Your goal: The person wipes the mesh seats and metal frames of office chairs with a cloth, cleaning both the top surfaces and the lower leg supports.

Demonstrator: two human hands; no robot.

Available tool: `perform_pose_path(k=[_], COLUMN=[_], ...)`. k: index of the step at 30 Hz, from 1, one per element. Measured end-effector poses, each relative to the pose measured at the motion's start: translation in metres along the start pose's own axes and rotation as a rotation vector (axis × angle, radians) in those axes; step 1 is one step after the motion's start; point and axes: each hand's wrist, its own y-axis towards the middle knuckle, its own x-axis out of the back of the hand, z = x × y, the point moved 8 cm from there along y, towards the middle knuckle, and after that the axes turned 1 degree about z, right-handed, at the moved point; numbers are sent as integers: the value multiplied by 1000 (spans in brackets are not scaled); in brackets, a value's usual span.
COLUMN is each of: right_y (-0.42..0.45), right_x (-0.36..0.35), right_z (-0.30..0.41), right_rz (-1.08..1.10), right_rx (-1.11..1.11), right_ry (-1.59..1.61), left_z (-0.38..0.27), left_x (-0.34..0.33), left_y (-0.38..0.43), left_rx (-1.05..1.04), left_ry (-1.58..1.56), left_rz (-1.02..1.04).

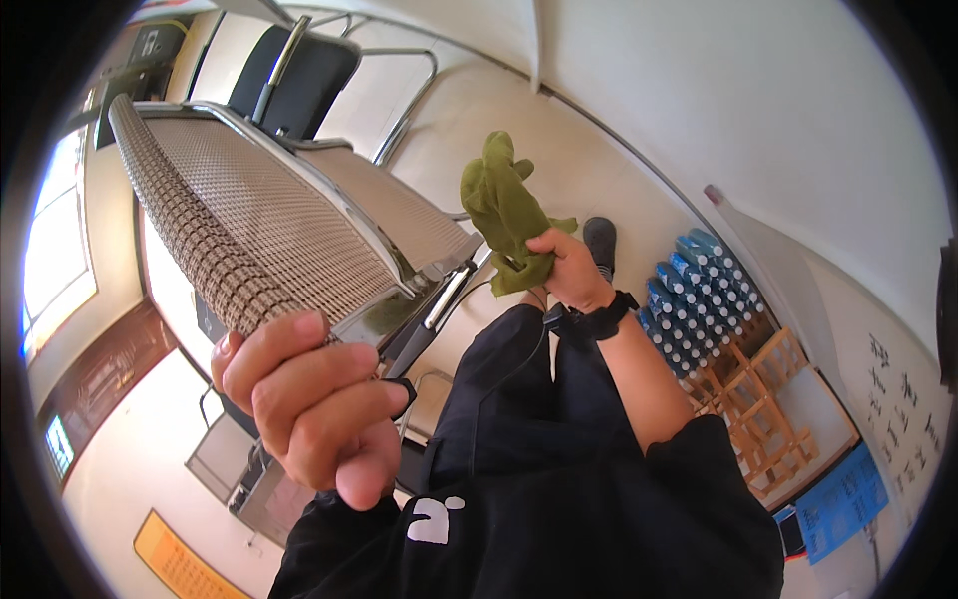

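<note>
A chair with a beige-brown woven mesh back (254,191) and a shiny metal frame stands before me, tilted in the view. My left hand (314,404), close to the camera, has its fingers curled around the near end of the chair's thick rolled mesh edge (191,213). The palm side of that grip is hidden, and a small black part pokes out by the fingertips. Bunched in my right hand (572,269) is an olive-green cloth (505,206), held off the chair, over the floor. The right wrist wears a black band (608,318), with a thin dark cable near it.
Behind the mesh chair is a black chair (299,82) with metal tube legs. Plastic bottles (692,299) with white caps are stacked along the wall at right, beside a wooden lattice rack (763,408). A blue sheet (842,502) bearing writing is nearby. My shoe (600,243) rests on the pale floor.
</note>
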Motion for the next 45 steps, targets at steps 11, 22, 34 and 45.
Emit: perform_pose_path(k=[11, 22, 34, 45], right_y=[94, 108, 17, 285], right_x=[-151, -37, -173, -309], right_z=[-27, -73, 33, 33], right_rz=[462, 380, 812, 582], right_rx=[-373, -805, 4, 643], right_ry=[-350, -696, -1208, -1516], left_z=[-13, -20, -11, -13], left_x=[-7, -8, -16, -26], left_y=[-11, -23, -22, -21], left_rx=[217, 187, 136, 205], left_ry=[95, 188, 2, -87], left_rz=[-380, -651, -564, -484])
